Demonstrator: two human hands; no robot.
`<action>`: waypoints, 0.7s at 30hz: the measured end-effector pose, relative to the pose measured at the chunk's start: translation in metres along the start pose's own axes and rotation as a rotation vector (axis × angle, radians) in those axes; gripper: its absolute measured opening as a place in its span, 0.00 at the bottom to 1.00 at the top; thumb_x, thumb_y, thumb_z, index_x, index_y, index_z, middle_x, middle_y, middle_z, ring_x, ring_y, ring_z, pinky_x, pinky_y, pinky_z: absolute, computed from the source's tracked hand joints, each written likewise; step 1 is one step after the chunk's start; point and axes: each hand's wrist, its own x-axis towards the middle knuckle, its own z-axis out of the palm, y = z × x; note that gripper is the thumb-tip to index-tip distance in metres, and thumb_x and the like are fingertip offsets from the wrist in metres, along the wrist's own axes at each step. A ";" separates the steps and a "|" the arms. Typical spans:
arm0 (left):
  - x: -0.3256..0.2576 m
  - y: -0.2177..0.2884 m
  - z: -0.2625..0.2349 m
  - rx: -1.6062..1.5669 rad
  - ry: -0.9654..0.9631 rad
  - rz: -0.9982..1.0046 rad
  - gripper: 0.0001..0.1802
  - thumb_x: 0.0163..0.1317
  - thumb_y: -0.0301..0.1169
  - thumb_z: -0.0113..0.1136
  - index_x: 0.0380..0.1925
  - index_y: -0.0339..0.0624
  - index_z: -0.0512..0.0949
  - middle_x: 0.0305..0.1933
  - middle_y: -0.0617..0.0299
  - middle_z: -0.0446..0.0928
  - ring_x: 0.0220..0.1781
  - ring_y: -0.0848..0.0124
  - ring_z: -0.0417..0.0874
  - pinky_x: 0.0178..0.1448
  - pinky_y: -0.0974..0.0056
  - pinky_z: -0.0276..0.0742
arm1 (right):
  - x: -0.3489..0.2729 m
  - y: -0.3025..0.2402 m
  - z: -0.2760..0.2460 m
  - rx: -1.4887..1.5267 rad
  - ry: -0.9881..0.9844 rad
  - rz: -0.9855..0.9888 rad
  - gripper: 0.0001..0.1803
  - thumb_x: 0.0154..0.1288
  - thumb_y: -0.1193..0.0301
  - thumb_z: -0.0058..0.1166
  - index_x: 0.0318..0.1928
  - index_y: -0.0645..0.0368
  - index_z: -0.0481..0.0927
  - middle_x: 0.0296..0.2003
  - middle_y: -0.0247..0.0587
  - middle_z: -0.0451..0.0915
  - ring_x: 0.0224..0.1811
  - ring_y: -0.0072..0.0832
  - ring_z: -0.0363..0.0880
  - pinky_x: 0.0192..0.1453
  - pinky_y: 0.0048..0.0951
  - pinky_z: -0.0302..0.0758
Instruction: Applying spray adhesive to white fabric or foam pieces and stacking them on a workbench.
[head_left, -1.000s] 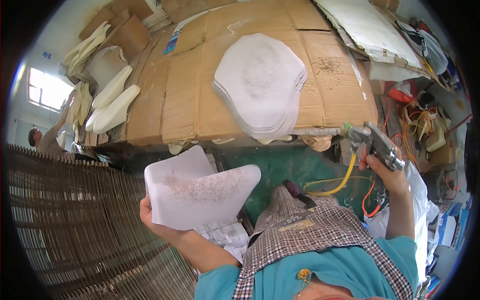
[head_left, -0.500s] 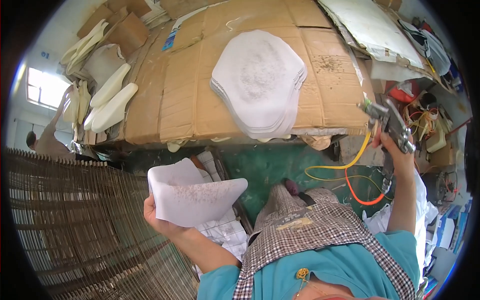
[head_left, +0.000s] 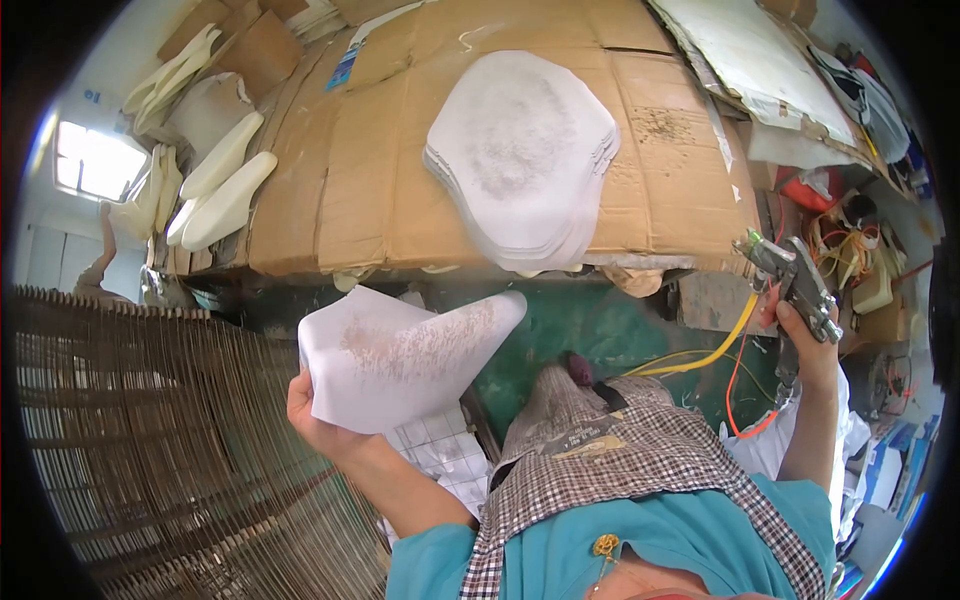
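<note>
My left hand (head_left: 322, 425) grips the edge of a pale, flexible sheet (head_left: 400, 365), which bends in a curve and bears brownish speckles across its face. On the right, my right hand (head_left: 798, 325) is wrapped round a metal spray gun (head_left: 785, 265) with a yellow hose and an orange hose hanging from it. The gun's nozzle end points toward the table's right edge. A stack of similar pale shaped sheets (head_left: 515, 150) lies on the cardboard-covered table, its top one darkly speckled in the middle.
Cardboard (head_left: 350, 200) covers the table in front of me. Cream foam pieces (head_left: 230, 200) rest at its left end. A rack of many thin bars (head_left: 170, 430) fills the lower left. White sheets (head_left: 760, 70) lie on the right, above tangled hoses (head_left: 850, 245). Another person's raised arm (head_left: 104, 245) shows far left.
The sheet in my left hand has opened out and its free end has risen to the right. My right hand has shifted slightly right and down with the spray gun.
</note>
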 end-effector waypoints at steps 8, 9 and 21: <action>-0.005 0.009 0.006 0.027 0.093 0.140 0.12 0.55 0.26 0.48 0.35 0.26 0.74 0.35 0.50 0.78 0.36 0.61 0.80 0.42 0.61 0.79 | 0.139 0.083 0.013 -0.290 0.063 -0.066 0.11 0.57 0.66 0.55 0.38 0.59 0.75 0.27 0.30 0.76 0.32 0.19 0.72 0.39 0.23 0.67; -0.001 0.007 0.013 0.006 0.186 0.151 0.12 0.55 0.27 0.49 0.35 0.27 0.74 0.34 0.50 0.78 0.35 0.62 0.81 0.42 0.60 0.78 | 0.181 0.118 -0.002 -0.384 0.075 -0.074 0.13 0.57 0.65 0.55 0.40 0.59 0.75 0.30 0.31 0.76 0.34 0.19 0.72 0.41 0.23 0.67; -0.087 0.074 -0.031 -0.436 0.328 0.260 0.17 0.54 0.28 0.48 0.41 0.27 0.71 0.39 0.48 0.77 0.42 0.57 0.79 0.47 0.56 0.77 | -0.001 0.170 0.373 0.345 -0.801 1.181 0.34 0.57 0.45 0.44 0.52 0.60 0.68 0.53 0.49 0.70 0.57 0.41 0.66 0.61 0.41 0.60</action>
